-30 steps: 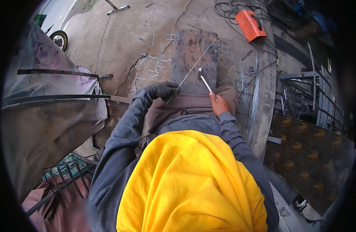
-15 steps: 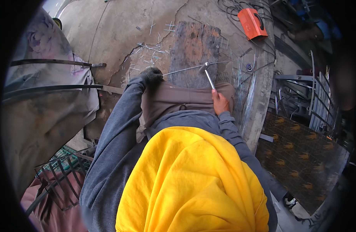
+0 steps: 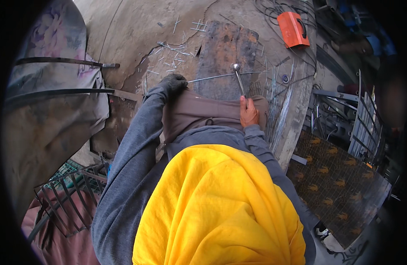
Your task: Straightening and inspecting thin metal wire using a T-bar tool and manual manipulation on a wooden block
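In a dark work glove, my left hand [image 3: 173, 83] is closed around the left end of a thin metal rod [image 3: 212, 78]. The rod runs across a worn, dark wooden board [image 3: 223, 44] lying on the ground before my knees. My bare right hand [image 3: 249, 114] grips the handle of a hammer [image 3: 241, 81] with a shiny metal head. The head is over the board, close to the rod; I cannot tell whether it touches anything. Short cut rod pieces [image 3: 172, 48] are scattered left of the board.
Long thin rods [image 3: 278, 104] lie in a bundle to the right. An orange case with a black handle [image 3: 293, 29] and cables [image 3: 267, 11] stand far right. A metal rack [image 3: 360, 115] and a patterned panel [image 3: 331, 181] are at the right. Covered bars [image 3: 62, 90] jut in from the left.
The hammer has swung more upright and its head sits slightly farther away. My right hand has turned a little with it. The left hand keeps its hold on the rod. The view has shifted slightly.
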Available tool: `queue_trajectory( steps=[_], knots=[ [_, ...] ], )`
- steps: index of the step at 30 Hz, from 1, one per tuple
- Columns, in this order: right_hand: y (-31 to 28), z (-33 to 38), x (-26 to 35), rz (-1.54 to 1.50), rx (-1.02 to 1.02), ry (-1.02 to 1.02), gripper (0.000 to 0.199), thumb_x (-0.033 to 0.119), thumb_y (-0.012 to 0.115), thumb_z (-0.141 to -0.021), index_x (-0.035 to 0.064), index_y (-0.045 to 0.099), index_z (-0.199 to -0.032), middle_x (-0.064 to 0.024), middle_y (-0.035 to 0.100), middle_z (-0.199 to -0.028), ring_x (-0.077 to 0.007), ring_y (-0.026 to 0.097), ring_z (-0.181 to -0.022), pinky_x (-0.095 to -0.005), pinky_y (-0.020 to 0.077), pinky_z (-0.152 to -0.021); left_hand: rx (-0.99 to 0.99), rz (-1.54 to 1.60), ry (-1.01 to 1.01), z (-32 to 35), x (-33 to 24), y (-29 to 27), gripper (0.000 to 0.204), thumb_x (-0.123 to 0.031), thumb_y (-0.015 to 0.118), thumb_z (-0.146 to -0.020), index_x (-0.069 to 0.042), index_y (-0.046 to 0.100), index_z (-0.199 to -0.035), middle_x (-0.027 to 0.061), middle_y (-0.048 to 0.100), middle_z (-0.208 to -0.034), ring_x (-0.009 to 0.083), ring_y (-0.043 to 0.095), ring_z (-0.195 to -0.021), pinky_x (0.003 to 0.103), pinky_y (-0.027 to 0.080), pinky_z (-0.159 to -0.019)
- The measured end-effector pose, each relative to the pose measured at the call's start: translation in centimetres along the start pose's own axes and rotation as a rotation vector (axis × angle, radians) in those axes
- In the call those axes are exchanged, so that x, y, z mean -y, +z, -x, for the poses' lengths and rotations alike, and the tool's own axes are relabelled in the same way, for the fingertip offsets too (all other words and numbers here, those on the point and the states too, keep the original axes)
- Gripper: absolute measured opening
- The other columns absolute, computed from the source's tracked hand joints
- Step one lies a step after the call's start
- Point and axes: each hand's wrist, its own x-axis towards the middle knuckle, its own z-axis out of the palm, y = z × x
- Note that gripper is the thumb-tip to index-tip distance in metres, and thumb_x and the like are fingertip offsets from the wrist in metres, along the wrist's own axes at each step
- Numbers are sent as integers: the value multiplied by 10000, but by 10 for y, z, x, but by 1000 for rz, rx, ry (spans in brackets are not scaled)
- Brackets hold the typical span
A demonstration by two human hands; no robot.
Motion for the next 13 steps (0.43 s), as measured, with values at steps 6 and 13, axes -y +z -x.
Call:
queue_trajectory(
  steps=[6,13],
  knots=[
    [-4,-13,2,75,88,54,588,598,429,-949,31,553,-853,-277,639,-861,-522,574,-837,-567,435,-730,-31,29,2,5,-3,3,290,-268,644,-857,-37,709,-1020,94,712,-922,199,635,-878,350,499,-842],
    [7,-27,-1,111,154,111,647,677,426,-909,60,605,-989,-274,653,-913,-477,600,-921,-541,438,-814,-80,-49,52,-6,9,3,284,-270,648,-867,-49,709,-1035,119,720,-936,230,657,-901,352,499,-859]
  ],
)
